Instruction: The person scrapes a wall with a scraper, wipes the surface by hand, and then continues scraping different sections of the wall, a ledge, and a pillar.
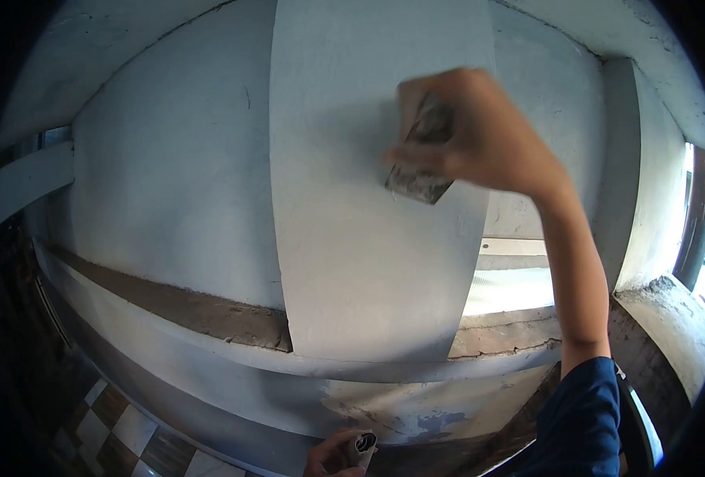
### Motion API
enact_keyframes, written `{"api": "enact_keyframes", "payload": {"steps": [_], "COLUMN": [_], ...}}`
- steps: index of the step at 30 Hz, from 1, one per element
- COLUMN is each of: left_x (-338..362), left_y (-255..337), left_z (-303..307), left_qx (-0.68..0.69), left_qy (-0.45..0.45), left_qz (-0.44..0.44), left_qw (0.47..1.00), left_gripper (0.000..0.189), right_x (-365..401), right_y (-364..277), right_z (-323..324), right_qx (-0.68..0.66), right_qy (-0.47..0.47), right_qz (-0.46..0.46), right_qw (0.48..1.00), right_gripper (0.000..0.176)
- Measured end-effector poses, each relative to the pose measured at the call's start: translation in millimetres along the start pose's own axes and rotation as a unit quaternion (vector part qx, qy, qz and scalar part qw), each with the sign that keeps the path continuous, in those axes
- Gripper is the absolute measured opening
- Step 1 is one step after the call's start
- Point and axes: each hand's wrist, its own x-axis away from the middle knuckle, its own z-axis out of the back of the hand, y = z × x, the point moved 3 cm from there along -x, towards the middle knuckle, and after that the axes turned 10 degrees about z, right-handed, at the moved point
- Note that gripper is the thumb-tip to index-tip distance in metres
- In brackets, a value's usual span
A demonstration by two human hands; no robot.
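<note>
My right hand (491, 131) is raised in front of the pale pillar (368, 270), its fingers closed round a folded piece of sandpaper (420, 185). That piece is dark grey with whitish dust smears, and it overlaps the pillar's upper face. Hand and fingers look slightly blurred by motion. Low in the view, my left hand (329, 456) grips a rolled sheet of sandpaper (363, 447), light outside and dark inside. Part of the left hand is cut off by the bottom edge.
Recessed pale blue wall panels (178, 183) flank the pillar. A rough, dusty ledge (185, 306) runs along the left, and a lit opening (511, 290) shows to the right. Below is a low wall with patchy paint (440, 413). Checkered floor tiles (134, 429) lie at lower left.
</note>
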Motion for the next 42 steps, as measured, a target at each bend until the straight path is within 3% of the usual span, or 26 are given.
{"api": "enact_keyframes", "payload": {"steps": [1, 3, 5, 6, 7, 9, 10, 12, 17, 19, 20, 24, 25, 27, 28, 29, 32, 33, 35, 37, 39, 42], "left_x": [0.4, 1.6, 4.6, 4.6, 3.2, 0.3, -1.1, -10.2, -41.5, -52.8, -54.1, -71.9, -76.4, -77.2, -76.8, -80.3, -84.4, -84.3, -85.5, -85.3, -82.8, -81.1], "left_y": [-1.0, -5.0, -8.9, -12.2, -18.9, -30.0, -30.8, -30.4, -51.2, -57.3, -64.7, -49.5, -74.5, -94.0, -104.8, -100.6, -99.6, -101.5, -105.2, -104.4, -105.5, -104.2], "left_z": [1.1, 4.7, 8.0, 9.1, 10.3, 12.6, 11.3, 5.8, -12.6, -22.9, -24.8, -77.9, -77.4, -83.5, -88.2, -95.0, -102.2, -103.1, -107.0, -117.6, -120.0, -123.8], "left_qx": [0.001, -0.012, 0.041, 0.094, 0.093, 0.068, 0.065, 0.054, 0.036, 0.053, 0.053, 0.096, 0.192, 0.266, 0.295, 0.336, 0.217, 0.218, -0.001, 0.010, -0.133, -0.089], "left_qy": [0.001, 0.010, -0.013, -0.038, -0.042, 0.024, 0.016, -0.038, -0.127, -0.172, -0.198, -0.254, -0.274, -0.245, -0.226, -0.223, -0.242, -0.247, -0.296, -0.315, -0.325, -0.258], "left_qz": [-0.001, 0.015, 0.030, 0.044, 0.044, 0.035, 0.044, 0.095, 0.150, 0.145, 0.217, 0.261, 0.321, 0.365, 0.371, 0.353, 0.320, 0.329, 0.255, 0.238, 0.184, 0.222], "left_qw": [1.000, 1.000, 0.999, 0.994, 0.994, 0.997, 0.997, 0.993, 0.980, 0.973, 0.954, 0.926, 0.886, 0.858, 0.851, 0.845, 0.890, 0.885, 0.920, 0.919, 0.918, 0.936], "left_gripper": [0.054, 0.054, 0.055, 0.055, 0.055, 0.056, 0.056, 0.057, 0.056, 0.056, 0.055, 0.060, 0.061, 0.053, 0.064, 0.060, 0.054, 0.054, 0.049, 0.039, 0.033, 0.028], "right_x": [-1.1, -3.6, -0.2, 1.2, 4.3, 16.5, 26.8, 52.2, 147.5, 186.2, 210.0, 283.6, 302.8, 328.2, 338.7, 346.4, 361.8, 363.9, 367.1, 367.2, 369.7, 375.9], "right_y": [-0.5, 1.8, -0.9, -5.9, -7.4, -7.5, -7.7, -6.3, 0.6, -4.9, -6.8, -38.6, -49.1, -70.0, -80.0, -91.3, -118.5, -125.3, -135.6, -143.1, -147.4, -148.9], "right_z": [6.9, 4.4, -15.4, -16.3, -11.2, 3.4, 6.5, 19.6, 35.9, 36.6, 34.1, 27.3, 24.7, 22.4, 20.1, 17.8, 18.2, 18.1, 17.5, 13.6, 8.8, 4.6], "right_qx": [-0.033, -0.012, -0.025, 0.006, 0.011, -0.073, -0.068, -0.111, -0.155, -0.202, -0.229, -0.307, -0.321, -0.316, -0.312, -0.312, -0.276, -0.271, -0.280, -0.269, -0.245, -0.233], "right_qy": [-0.002, -0.006, -0.056, -0.016, -0.016, -0.009, -0.008, 0.078, 0.182, 0.188, 0.178, 0.098, 0.088, 0.115, 0.105, 0.094, -0.004, -0.003, 0.041, 0.049, 0.081, 0.093], "right_qz": [-0.062, -0.091, -0.003, 0.051, 0.050, -0.048, -0.060, -0.090, -0.176, -0.266, -0.303, -0.421, -0.463, -0.537, -0.548, -0.562, -0.607, -0.615, -0.639, -0.649, -0.635, -0.656], "right_qw": [0.998, 0.996, 0.998, 0.999, 0.999, 0.996, 0.996, 0.987, 0.955, 0.924, 0.908, 0.848, 0.821, 0.774, 0.769, 0.761, 0.746, 0.740, 0.716, 0.710, 0.728, 0.712], "right_gripper": [0.015, 0.014, 0.015, 0.015, 0.015, 0.019, 0.019, 0.023, 0.024, 0.023, 0.022, 0.018, 0.018, 0.020, 0.020, 0.019, 0.020, 0.020, 0.025, 0.024, 0.023, 0.020]}}
